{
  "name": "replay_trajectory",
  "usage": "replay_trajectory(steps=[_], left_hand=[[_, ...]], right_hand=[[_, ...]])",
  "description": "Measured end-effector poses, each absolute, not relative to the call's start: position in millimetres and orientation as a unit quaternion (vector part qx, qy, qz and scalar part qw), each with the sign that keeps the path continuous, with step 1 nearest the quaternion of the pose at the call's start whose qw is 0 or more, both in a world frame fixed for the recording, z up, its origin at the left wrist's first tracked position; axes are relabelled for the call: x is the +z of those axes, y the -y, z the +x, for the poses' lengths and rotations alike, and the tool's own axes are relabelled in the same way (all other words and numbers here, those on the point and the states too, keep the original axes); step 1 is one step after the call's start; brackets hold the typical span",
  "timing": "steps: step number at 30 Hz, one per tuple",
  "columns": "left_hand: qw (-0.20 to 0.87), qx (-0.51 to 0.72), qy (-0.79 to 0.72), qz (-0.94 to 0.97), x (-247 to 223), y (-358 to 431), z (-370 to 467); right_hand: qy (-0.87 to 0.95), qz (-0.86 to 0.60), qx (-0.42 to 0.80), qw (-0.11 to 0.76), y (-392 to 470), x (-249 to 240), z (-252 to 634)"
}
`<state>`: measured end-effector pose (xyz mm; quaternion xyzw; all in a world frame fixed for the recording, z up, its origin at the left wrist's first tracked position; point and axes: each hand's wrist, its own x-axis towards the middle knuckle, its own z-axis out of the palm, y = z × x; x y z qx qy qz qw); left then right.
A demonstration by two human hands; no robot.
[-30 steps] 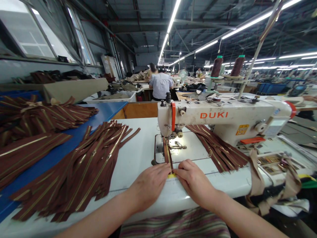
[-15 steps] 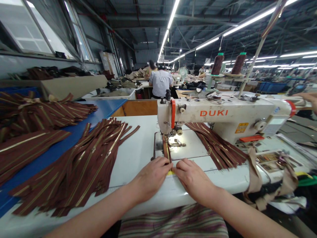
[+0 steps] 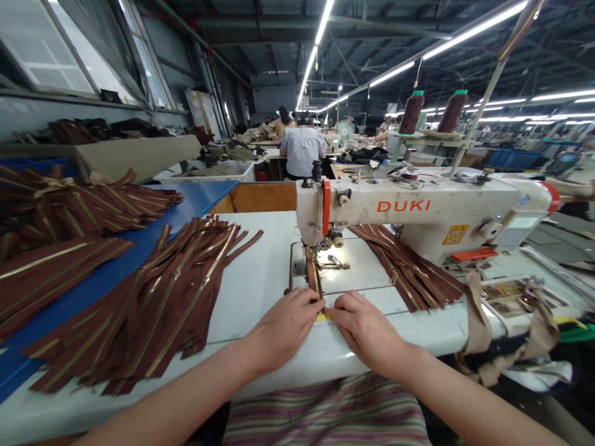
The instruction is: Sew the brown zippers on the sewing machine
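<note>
A brown zipper [image 3: 315,277] with a gold line runs from under the presser foot of the white sewing machine [image 3: 357,207] toward me. Its near end lies between my hands. The fingers of my left hand [image 3: 290,319] are pinched on that end from the left. From the other side my right hand [image 3: 365,322] is closed at the same end, its fingertips close to the left ones. A yellow mark [image 3: 321,316] on the table shows just below the fingertips. The exact grip is partly hidden by the fingers.
Brown zippers lie in a big pile [image 3: 153,297] on the left, and a smaller bunch [image 3: 413,269] lies right of the needle. More zippers [image 3: 93,207] rest on the blue surface. A parts tray [image 3: 525,297] is at the right. A person [image 3: 302,152] sits ahead.
Both hands stay at the zipper's near end with hardly any movement. The view has shifted slightly. A hand at the far right edge has moved mostly out of view.
</note>
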<state>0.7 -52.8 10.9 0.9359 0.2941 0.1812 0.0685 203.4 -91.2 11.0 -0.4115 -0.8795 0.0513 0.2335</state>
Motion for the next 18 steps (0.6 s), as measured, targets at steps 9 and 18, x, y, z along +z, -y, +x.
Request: replay_trajectory(steps=[9, 18], left_hand=[[0.037, 0.186, -0.301, 0.935, 12, 63, -1], [-0.003, 0.167, -0.290, 0.942, 14, 69, -3]], right_hand=[[0.893, -0.402, 0.031, 0.201, 91, 12, 206], [0.884, -0.347, 0.149, 0.276, 59, 16, 219]])
